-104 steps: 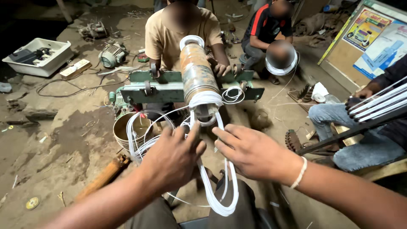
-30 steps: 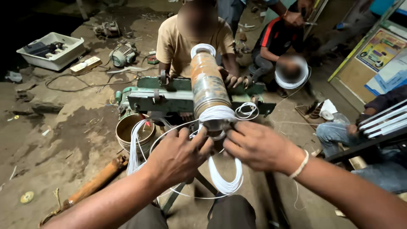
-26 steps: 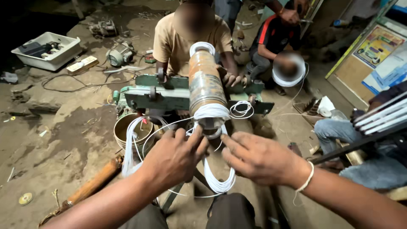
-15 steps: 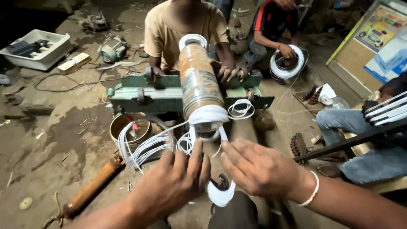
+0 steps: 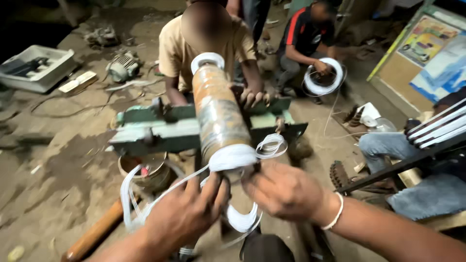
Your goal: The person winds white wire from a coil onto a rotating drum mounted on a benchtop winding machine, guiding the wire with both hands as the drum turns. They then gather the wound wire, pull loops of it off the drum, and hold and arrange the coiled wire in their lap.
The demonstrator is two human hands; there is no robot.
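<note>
A long brown cylinder (image 5: 215, 111) lies on a green machine bed (image 5: 160, 133) and points at me. White wire (image 5: 233, 156) is wound around its near end, and loose loops (image 5: 145, 201) of the same wire hang down to the left. My left hand (image 5: 187, 213) grips those loops just below the cylinder's end. My right hand (image 5: 284, 190), with a white band at the wrist, pinches the wire at the cylinder's tip. A person in a tan shirt (image 5: 194, 46) sits behind the machine with a hand (image 5: 252, 97) on it.
A second person (image 5: 306, 41) at the back holds a white wire coil (image 5: 323, 77). A third person's legs (image 5: 417, 160) and a dark frame (image 5: 388, 170) fill the right. A metal tin (image 5: 145, 170), a wooden handle (image 5: 94, 233), a white tray (image 5: 31, 68) and a motor (image 5: 121, 65) lie on the dirt floor.
Both my hands have moved up closer to the cylinder's tip and tightened on the wire. The loops that hung wide now sit gathered under my left hand.
</note>
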